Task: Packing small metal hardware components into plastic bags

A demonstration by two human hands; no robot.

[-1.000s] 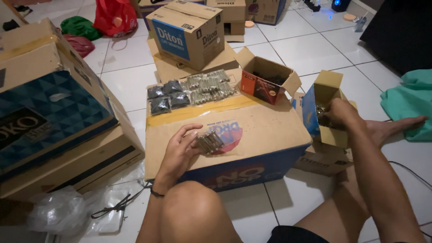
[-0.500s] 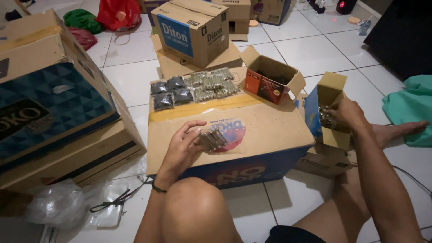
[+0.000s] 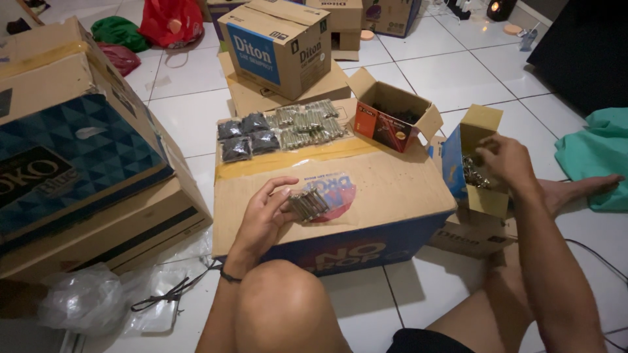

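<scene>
Two hands are at work over a big brown cardboard box [image 3: 392, 189] used as a table. The left hand [image 3: 265, 219] grips a small bundle of grey metal screws [image 3: 309, 204], resting on the box top. The right hand [image 3: 502, 159] reaches into a small open blue-and-tan carton [image 3: 476, 196] of loose screws – fingers curled, though whether they pinch anything I cannot tell. Along the far edge lie filled clear packets [image 3: 307, 122] and dark ones [image 3: 243, 136] – a fair batch apparently done, with more screws left in the carton.
</scene>
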